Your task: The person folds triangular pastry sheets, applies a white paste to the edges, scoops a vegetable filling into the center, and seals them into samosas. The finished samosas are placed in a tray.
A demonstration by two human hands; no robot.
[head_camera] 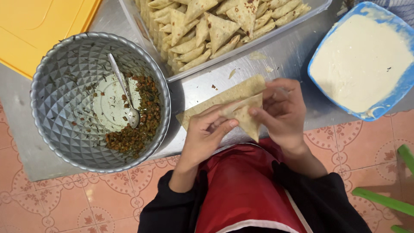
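Note:
Both hands hold a thin strip of pale pastry dough (pixel 235 97) over the metal table edge. My left hand (pixel 207 131) pinches the lower left part of the strip. My right hand (pixel 282 110) grips its right end, where the dough is folded into a triangular cone pointing down. To the left stands a large faceted metal bowl (pixel 56 82) with a brown minced filling (pixel 138 125) heaped on its right side and a metal spoon (pixel 125 92) resting in it.
A clear tray (pixel 258 41) piled with several folded triangular pastries (pixel 207 26) sits at the top. A blue bowl (pixel 399 92) of white paste stands at the right. A yellow board (pixel 39 30) lies top left. Patterned tiled floor and green bars show below.

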